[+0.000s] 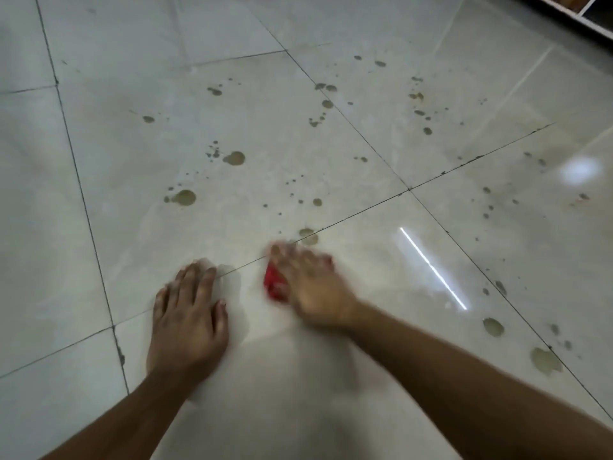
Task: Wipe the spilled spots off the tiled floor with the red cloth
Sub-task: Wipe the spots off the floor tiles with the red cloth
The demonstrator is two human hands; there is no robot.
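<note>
My right hand (311, 287) presses the red cloth (274, 287) flat against the pale tiled floor (331, 376); the hand is blurred and covers most of the cloth. My left hand (189, 313) rests palm down on the floor to the left, fingers spread, holding nothing. Several brownish spilled spots lie ahead: a large one (235, 158), another (184, 197), and one (308, 236) just beyond my right fingertips. More spots sit at the right, such as a blot (545, 360) and a smaller drop (493, 327).
Dark grout lines (358, 210) cross the glossy tiles. A bright strip of reflected light (433, 267) and a round glare (580, 169) show at the right. A white furniture edge (577, 14) stands at the top right corner.
</note>
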